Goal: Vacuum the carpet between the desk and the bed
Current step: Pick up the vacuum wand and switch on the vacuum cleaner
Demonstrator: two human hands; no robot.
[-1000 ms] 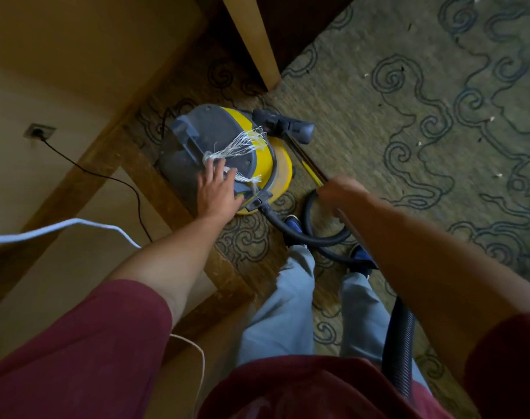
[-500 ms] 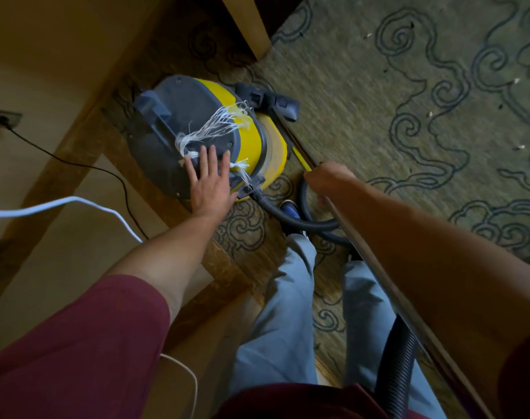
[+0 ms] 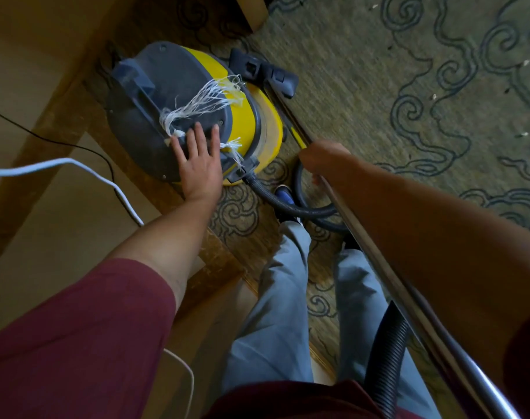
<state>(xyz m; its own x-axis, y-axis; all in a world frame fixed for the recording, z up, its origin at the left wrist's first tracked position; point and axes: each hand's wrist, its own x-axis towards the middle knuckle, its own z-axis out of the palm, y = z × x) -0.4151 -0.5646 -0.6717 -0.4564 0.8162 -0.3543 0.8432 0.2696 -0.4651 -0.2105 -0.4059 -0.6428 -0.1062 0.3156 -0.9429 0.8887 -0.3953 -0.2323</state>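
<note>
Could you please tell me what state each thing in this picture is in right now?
Left hand: fingers straight, resting flat on the vacuum's lid.
Right hand: curled round the wand.
Vacuum canister: upright on the carpet, frayed white string across its lid.
Wand: held, slanting down to the floor head.
Floor head: on the carpet beside the canister.
Hose: attached to the canister, looped on the floor.

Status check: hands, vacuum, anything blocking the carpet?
Left hand flat on vacuum canister lid. Right hand grips wand. Floor head on carpet. Hose looped by feet.
</note>
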